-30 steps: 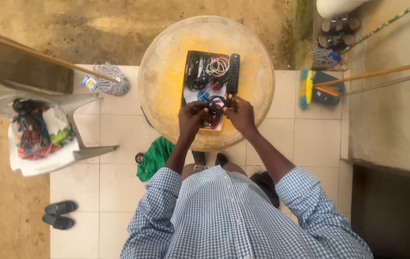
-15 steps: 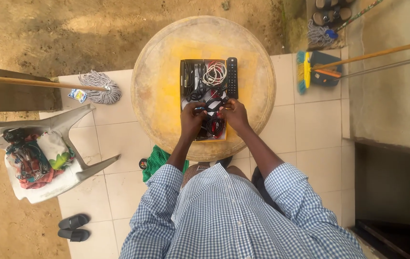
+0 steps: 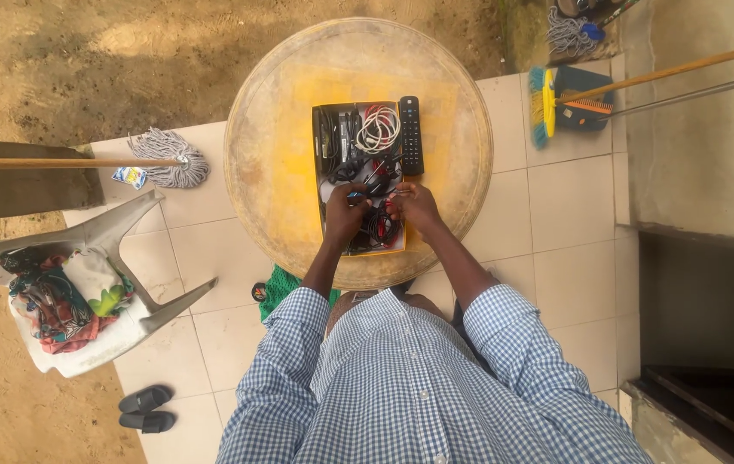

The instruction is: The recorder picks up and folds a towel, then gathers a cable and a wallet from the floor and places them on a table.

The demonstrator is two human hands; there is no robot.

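at the bottom of the frame a blue-and-white checked cotton shirt fills the view, its hem cut off by the edge. just above centre, the left hand (image 3: pixel 345 215) and right hand (image 3: pixel 416 206) pinch a tangle of thin black cable (image 3: pixel 376 187) between them, over the near end of a shallow yellow-rimmed tray (image 3: pixel 317 185). the tray sits mid-frame on a round, worn yellowish counter (image 3: pixel 272 146). farther in, a coiled white cord (image 3: pixel 379 129) and a slim black remote (image 3: pixel 411 136). the fingertips are too small to make out, and the wires under them blur together.
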